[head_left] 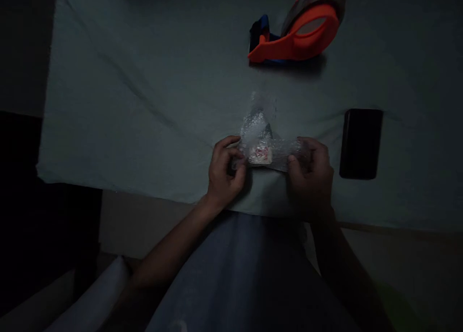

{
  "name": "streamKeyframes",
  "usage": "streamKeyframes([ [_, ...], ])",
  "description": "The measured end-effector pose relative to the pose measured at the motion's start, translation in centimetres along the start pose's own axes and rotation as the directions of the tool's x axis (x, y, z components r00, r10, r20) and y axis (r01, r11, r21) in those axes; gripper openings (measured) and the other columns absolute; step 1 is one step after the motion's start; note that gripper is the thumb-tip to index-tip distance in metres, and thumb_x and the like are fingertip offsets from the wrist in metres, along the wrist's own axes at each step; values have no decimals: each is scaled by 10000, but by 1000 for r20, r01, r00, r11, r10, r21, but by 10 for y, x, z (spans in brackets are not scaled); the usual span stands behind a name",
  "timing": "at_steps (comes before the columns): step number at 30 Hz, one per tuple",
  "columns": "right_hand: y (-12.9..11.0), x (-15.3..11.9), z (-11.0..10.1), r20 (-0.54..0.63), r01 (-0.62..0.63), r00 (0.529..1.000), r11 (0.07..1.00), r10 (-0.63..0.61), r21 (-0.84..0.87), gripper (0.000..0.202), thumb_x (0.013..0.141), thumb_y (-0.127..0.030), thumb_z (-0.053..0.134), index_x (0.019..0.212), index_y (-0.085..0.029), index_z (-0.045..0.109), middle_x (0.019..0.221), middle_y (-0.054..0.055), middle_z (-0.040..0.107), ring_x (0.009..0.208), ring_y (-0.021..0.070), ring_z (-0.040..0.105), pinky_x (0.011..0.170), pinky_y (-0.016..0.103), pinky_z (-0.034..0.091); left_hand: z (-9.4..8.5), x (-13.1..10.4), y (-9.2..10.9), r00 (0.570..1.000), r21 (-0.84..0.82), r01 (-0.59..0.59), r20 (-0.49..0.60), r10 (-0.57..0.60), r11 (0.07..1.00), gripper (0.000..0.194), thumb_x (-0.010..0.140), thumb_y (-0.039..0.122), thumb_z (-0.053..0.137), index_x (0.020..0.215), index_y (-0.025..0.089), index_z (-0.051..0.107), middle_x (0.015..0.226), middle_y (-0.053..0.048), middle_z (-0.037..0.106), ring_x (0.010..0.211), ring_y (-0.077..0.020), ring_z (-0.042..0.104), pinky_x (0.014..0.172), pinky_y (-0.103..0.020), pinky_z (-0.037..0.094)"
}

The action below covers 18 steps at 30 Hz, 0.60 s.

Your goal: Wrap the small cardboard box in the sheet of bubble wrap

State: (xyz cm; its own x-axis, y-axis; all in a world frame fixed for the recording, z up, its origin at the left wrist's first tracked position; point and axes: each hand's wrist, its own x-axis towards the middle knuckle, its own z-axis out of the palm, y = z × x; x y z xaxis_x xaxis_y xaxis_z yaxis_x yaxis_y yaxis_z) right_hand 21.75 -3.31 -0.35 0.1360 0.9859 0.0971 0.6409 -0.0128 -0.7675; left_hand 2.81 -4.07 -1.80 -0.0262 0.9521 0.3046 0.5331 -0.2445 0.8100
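Observation:
A small item in clear bubble wrap (256, 125) lies near the table's front edge, between both hands. Through the plastic I can make out a dark rounded shape and a pale patch with red marks (261, 154); what the item is stays unclear. My left hand (227, 169) pinches the left end of the wrap, thumb and fingers curled round it. On the other side, my right hand (311, 172) grips the right end, thumb on top, with a strip of wrap stretched toward the middle. Dim light hides parts of the fingers.
An orange and blue tape dispenser (307, 37) with a roll of tape rests at the back of the cloth-covered table (152, 144). To the right of my right hand lies a black rectangular object (361, 144), perhaps a phone. The table's front edge runs just below my wrists.

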Motion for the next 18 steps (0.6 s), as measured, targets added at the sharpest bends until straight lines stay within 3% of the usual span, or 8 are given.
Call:
streamKeyframes([
  [3,10,-2,-4,32,3,999,1000,-3,-8,602,838,-247,572,1418,-257,410,908,44,690,589,162,586,552,321,516,-9,4,-9,998,36,49,-42,-47,998,309,875,159,448,1173,242,456,1312,-105,510,1274,-239,490,1058,-468,438],
  [5,14,-3,-7,90,64,994,998,-62,-20,666,849,-227,542,1478,-276,329,1005,66,687,661,178,617,615,350,547,-15,9,-15,998,113,7,56,-14,994,464,864,177,467,1315,270,408,1465,-114,380,1396,-283,364,1100,-512,391],
  [8,13,0,-11,148,255,958,966,-246,-40,633,853,-183,510,1460,-294,371,1231,108,597,994,237,634,844,436,557,-22,23,-20,965,174,-99,259,52,980,363,873,207,485,1215,305,561,1556,-48,277,1480,-323,210,1120,-551,357],
  [10,6,5,-14,179,354,923,934,-340,-53,536,847,-166,509,1368,-291,493,1317,113,515,1172,262,563,960,477,514,-24,33,-19,944,139,-130,320,80,982,280,899,234,471,1123,284,631,1537,-42,328,1469,-315,246,1134,-543,347],
  [13,-10,19,-13,273,390,892,918,-360,-65,351,852,-222,552,1194,-251,626,1359,117,460,1243,289,510,1005,494,489,-20,48,-12,933,131,-138,349,84,982,245,928,299,474,1064,234,667,1454,-76,450,1384,-282,395,1135,-493,365],
  [18,-34,46,2,413,289,892,936,-187,-201,339,903,-322,514,1177,-164,636,1231,164,558,1172,327,548,998,532,479,-3,61,1,919,321,-140,395,2,937,271,931,284,479,1079,154,664,1273,-137,580,1213,-287,521,1064,-474,419],
])
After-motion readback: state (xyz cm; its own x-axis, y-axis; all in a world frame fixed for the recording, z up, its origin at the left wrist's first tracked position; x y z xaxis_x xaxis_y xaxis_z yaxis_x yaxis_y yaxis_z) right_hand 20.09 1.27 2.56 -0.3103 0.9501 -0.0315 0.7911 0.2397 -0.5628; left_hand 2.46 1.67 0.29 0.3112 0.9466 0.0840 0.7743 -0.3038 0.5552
